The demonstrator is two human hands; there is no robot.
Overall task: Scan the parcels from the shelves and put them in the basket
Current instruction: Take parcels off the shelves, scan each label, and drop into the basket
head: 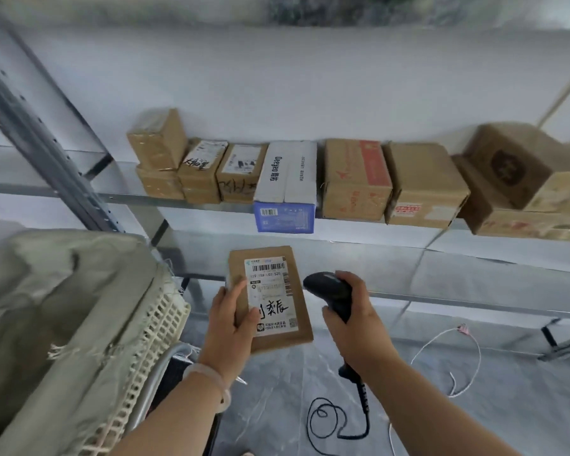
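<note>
So the left hand (pixel 231 320) grips the flat brown parcel (pixel 301 311), label (pixel 272 292) up, just right of the basket (pixel 160 327), fingers (pixel 241 288) covering part of the label. The right hand (pixel 359 320) is wrapped round the black scanner (pixel 329 291) by its handle, further right of the basket, trigger hidden. Basket's mostly under a grey sack (pixel 63 291) and cut off at the frame edge.

White cord (pixel 438 335) lies on grey floor (pixel 277 383).
</note>
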